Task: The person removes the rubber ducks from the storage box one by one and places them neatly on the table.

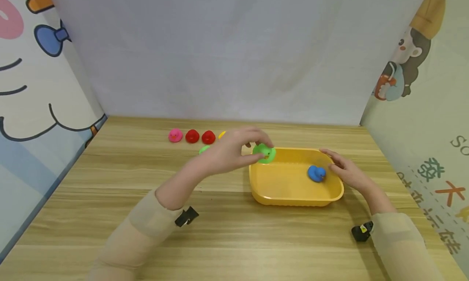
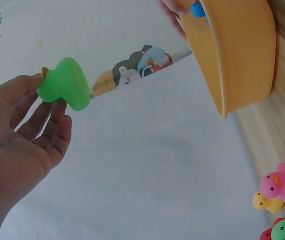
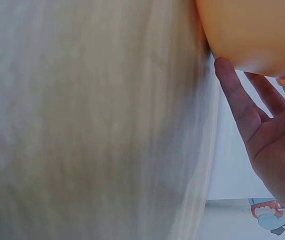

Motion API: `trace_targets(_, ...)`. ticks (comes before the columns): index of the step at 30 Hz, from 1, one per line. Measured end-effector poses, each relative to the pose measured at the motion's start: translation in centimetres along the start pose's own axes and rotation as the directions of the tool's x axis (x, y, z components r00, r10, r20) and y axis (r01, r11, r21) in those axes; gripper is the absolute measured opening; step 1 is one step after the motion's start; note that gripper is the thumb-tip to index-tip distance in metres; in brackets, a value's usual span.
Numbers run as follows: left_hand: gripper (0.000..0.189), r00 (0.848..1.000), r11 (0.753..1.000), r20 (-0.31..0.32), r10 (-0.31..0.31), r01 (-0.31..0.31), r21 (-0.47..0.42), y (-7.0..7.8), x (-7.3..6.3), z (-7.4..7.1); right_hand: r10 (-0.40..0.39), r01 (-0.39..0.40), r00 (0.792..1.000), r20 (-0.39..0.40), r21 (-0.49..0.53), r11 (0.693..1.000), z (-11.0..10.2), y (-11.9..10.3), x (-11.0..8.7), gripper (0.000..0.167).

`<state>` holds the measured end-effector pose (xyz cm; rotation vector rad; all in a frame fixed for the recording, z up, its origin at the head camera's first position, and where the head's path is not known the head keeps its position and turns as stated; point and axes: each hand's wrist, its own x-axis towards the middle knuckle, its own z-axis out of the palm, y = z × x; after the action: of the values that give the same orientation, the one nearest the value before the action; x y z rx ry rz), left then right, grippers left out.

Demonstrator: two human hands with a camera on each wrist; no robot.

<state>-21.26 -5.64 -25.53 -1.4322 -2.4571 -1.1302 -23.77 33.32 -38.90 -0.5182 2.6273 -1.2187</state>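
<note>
My left hand pinches a green rubber duck between thumb and fingers, above the left rim of a yellow plastic basin. In the left wrist view the green duck is held tilted, its flat base facing away from the palm. Inside the basin, toward its right side, sits a blue rubber duck. At the basin's right end my right hand holds the rim. The right wrist view shows one finger against the outer wall and other fingers partly hidden behind it.
Left of the basin, a pink duck, red ducks and a yellow duck stand in a row on the wooden table. Another green duck is partly hidden by the left arm. A pale curtain hangs behind.
</note>
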Motion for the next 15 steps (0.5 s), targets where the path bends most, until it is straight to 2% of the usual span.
trace_targets(4, 0.02, 0.999, 1.0, -0.032, 0.023, -0.023, 0.009, 0.0, -0.8, -0.5, -0.001, 0.001, 1.0, 0.002, -0.009, 1.0, 0.0, -0.1, 0.0, 0.049)
trace_targets(15, 0.025, 0.991, 1.0, -0.132, 0.007, -0.005, 0.016, -0.4, -3.0, -1.8, 0.007, -0.007, 1.0, 0.012, 0.01, 1.0, -0.1, -0.3, -0.1, 0.05)
